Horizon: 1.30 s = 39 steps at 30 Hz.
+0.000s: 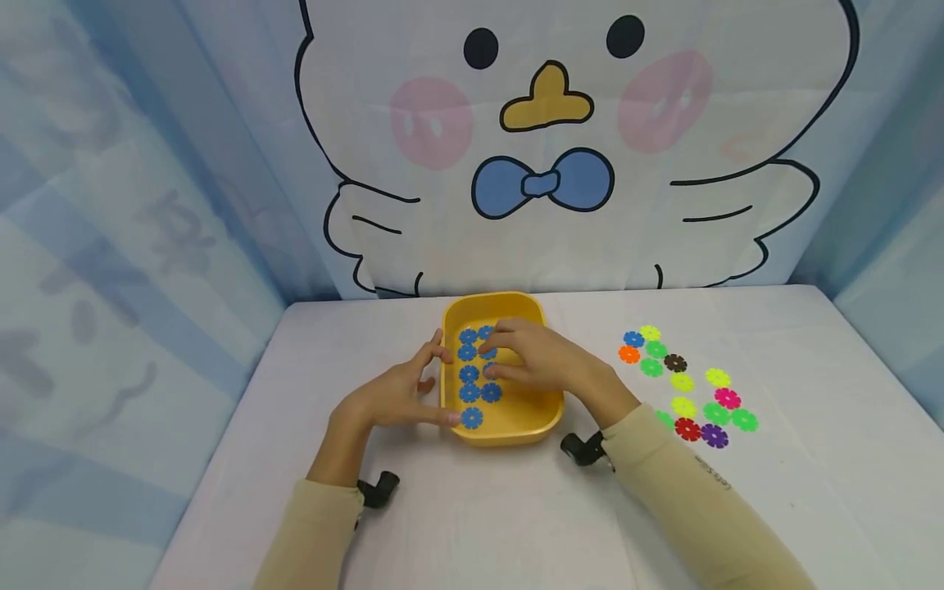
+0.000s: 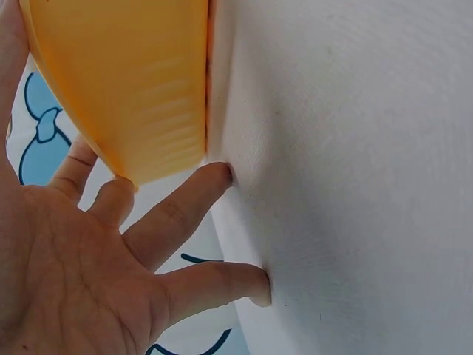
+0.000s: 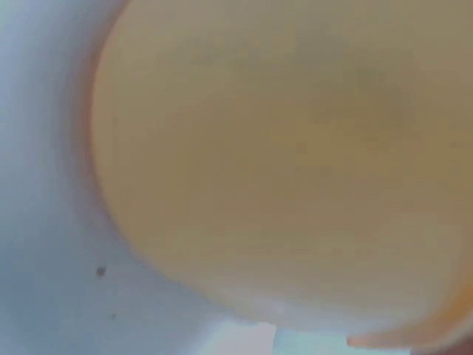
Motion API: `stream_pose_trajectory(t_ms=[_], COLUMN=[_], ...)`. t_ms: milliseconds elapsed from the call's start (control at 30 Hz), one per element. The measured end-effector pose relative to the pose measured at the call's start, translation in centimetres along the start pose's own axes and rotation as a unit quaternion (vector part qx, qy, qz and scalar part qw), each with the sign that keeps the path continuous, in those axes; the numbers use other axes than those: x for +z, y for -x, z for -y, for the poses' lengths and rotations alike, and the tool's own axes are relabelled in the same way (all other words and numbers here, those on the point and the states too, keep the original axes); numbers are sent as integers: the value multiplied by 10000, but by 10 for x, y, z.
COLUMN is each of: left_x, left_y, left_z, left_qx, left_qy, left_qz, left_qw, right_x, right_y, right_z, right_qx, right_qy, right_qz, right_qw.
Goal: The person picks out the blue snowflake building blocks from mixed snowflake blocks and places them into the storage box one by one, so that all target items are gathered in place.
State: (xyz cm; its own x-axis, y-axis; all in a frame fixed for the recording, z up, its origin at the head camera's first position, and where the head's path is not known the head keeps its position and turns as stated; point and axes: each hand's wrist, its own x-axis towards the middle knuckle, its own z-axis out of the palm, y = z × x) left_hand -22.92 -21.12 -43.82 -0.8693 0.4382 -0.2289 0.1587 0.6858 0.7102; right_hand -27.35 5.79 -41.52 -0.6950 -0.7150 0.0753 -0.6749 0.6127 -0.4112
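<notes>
A yellow tray [image 1: 527, 422] stands near the table's far edge, with blue flower-shaped discs [image 1: 469, 374] in two columns along its left half. My left hand [image 1: 394, 395] is at the tray's left side. Its thumb reaches the near-left rim, and its fingers are spread, some by the tray wall and two touching the table in the left wrist view. Over the tray is my right hand [image 1: 534, 354], its thumb and fingertips apart at the right-hand column, partly covering discs there. The right wrist view is blurred and shows mostly the tray [image 3: 259, 163].
Loose flower discs [image 1: 717, 413] in several colours lie on the white table [image 1: 811, 508] to the right of the tray. A curtain [image 1: 553, 246] with a cartoon print hangs behind the table.
</notes>
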Motion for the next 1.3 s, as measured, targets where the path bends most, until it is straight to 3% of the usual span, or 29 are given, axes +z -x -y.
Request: stream_pose_trajectory(t_ms=[200, 333, 500, 833, 1300], left_x=[2, 2, 2, 3, 3], left_y=[-1, -1, -1, 1, 0], left_z=[-3, -3, -2, -1, -4], left_qx=[-130, -233, -229, -113, -56], left_qy=[-9, -58, 17, 80, -4], left_qz=[10, -74, -90, -72, -87], left_qw=[9999, 9997, 9997, 9999, 9999], right_x=[-5, -8, -12, -14, -24], right_y=[14, 19, 24, 43, 70], right_z=[-9, -15, -23, -34, -56], right_qx=[-348, -723, -851, -680, -524], right_qy=[-246, -226, -249, -457, -356], right_qz=[-494, -1122, -1647, -1700, -1934], right_qw=[9979, 9908, 9824, 9820, 9791])
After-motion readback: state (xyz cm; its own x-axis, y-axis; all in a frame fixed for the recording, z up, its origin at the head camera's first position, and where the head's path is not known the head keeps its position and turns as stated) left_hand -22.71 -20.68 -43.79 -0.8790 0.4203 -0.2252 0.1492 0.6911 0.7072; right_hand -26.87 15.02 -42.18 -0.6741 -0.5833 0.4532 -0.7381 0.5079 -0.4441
